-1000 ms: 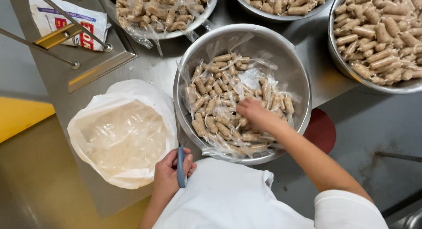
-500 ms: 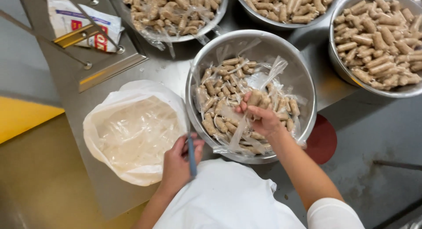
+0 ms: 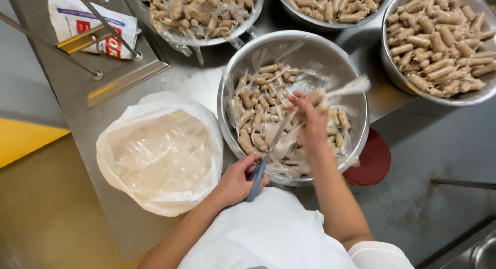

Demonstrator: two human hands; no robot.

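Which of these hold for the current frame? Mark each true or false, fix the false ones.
1. The left hand holds blue-handled scissors. True.
2. The right hand lifts a brown sausage-shaped piece in clear plastic wrap above the middle round steel bowl. True.
3. The white plastic bag-lined container is full of brown pieces. False: only crumpled clear plastic shows in it.
4. The middle bowl is the only bowl in view. False: three more steel bowls of brown pieces sit behind it.
5. A red round disc lies right of the middle bowl. True.
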